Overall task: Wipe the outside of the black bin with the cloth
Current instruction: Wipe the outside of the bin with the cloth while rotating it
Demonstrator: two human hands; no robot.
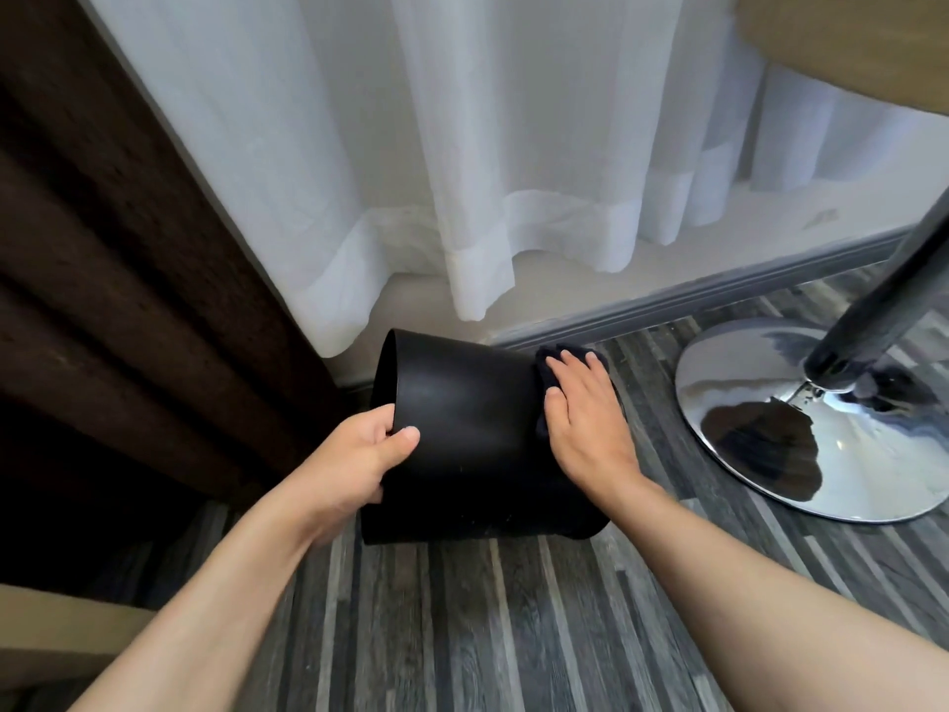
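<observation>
Black bin (pixel 472 434) tipped sideways on floor (pixel 462 634), near curtain (pixel 436 172). Our left hand (pixel 354 465) pinches its rim. Right hand (pixel 585 418) flat, fingers spread, presses dark cloth (pixel 547 364) on base end. We judge wiping underway; next, rotate bin for 1 fresh side.

Furnished indoor room, sheer white curtain (pixel 462 146), dark drape (pixel 128 249), grey wood-look floor (pixel 488 634), chrome pedestal base (pixel 801 423)

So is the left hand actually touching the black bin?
Touching. The head view shows the left hand gripping the rim of the tilted black bin, thumb pressed on the outer wall and fingers curled over the edge.
</observation>
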